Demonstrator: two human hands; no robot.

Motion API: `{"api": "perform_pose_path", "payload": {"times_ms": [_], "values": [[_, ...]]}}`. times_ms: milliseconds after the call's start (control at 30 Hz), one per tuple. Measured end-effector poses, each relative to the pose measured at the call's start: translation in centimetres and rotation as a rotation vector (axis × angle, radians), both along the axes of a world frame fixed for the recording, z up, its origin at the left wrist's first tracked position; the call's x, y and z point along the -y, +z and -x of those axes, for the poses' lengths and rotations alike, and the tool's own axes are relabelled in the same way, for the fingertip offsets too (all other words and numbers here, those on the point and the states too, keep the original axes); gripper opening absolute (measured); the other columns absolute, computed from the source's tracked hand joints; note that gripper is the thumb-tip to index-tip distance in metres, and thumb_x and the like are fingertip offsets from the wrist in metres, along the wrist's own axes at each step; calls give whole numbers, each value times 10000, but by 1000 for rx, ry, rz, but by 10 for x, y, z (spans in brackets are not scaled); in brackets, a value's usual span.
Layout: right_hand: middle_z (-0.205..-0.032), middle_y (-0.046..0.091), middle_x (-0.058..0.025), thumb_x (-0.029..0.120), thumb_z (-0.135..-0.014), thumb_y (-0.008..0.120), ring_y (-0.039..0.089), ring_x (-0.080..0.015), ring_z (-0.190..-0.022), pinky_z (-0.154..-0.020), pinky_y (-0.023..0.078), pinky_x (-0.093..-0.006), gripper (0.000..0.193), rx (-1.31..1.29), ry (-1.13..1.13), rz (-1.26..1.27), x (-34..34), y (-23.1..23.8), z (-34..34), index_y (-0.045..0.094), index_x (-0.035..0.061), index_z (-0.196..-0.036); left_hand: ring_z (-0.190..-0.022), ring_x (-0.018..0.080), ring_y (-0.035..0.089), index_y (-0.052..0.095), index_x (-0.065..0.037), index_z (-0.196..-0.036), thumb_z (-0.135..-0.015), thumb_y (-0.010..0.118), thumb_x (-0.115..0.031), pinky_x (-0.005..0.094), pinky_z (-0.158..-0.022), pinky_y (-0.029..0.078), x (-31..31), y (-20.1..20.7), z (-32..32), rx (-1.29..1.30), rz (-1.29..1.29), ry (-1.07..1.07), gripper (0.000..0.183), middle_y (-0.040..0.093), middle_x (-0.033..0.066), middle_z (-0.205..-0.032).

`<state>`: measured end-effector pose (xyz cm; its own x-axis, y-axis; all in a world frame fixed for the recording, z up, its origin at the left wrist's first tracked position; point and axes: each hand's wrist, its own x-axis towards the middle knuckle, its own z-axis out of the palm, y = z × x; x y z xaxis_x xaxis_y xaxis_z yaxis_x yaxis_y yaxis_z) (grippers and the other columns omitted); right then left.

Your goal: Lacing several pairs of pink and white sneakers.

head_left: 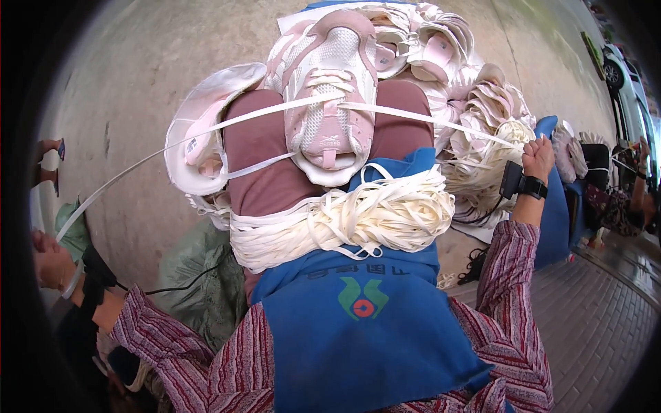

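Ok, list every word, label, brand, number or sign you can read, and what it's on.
I don't copy out wording; here is where it stands:
Blue apron: row of dark characters above a green-and-red emblem.
Pink-and-white shoe on the lap: small lettering at the heel end.
Shoe upper at left: dark print inside, too small to read.

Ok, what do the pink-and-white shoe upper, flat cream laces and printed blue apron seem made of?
Pink-and-white shoe upper: white textile mesh, shown by tiny holes, with matte pink overlays, perhaps suede or synthetic.
Flat cream laces: probably woven textile, low sheen, given their limp loops; fibre unclear.
Printed blue apron: matte fabric, judging by soft creases.
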<state>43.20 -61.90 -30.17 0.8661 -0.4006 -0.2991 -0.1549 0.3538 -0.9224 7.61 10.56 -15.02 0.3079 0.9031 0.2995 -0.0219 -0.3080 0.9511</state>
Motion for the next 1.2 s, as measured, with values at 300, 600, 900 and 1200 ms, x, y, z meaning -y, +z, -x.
{"api": "perform_pose_path", "payload": {"times_ms": [300, 600, 900, 1200], "values": [[-729, 560, 54, 179, -899, 626, 409, 7, -495, -426, 296, -172, 178, 71, 733, 609, -173, 51, 78, 671, 43, -1006, -939, 95, 549, 608, 7, -1084, -941, 585, -172, 235, -863, 419, 180, -95, -116, -387, 6, -868, 230, 618, 30, -994], [-890, 627, -156, 137, -813, 651, 618, -283, -777, -670, 492, -337, 283, 566, 1072, 971, -277, 41, 124, 608, 19, -1067, -737, 155, 554, 596, -5, -970, -865, 646, -130, 280, -708, 457, 212, -110, -145, -578, -312, -1016, 171, 602, 65, -824], [-654, 605, -174, 132, -848, 614, 598, -277, -560, -547, 458, -359, 158, 443, 1135, 972, -288, 48, 130, 627, -25, -833, -665, 125, 536, 598, -19, -863, -820, 691, -116, 252, -614, 432, 220, -94, -168, -462, -401, -694, 140, 583, 49, -821], [-768, 626, -135, 110, -791, 657, 619, -251, -683, -604, 478, -325, 142, 544, 1103, 920, -298, 43, 130, 625, -2, -872, -718, 181, 615, 612, -36, -893, -774, 629, -14, 284, -612, 478, 233, -115, -165, -434, -593, -862, 122, 596, 74, -824]]}}
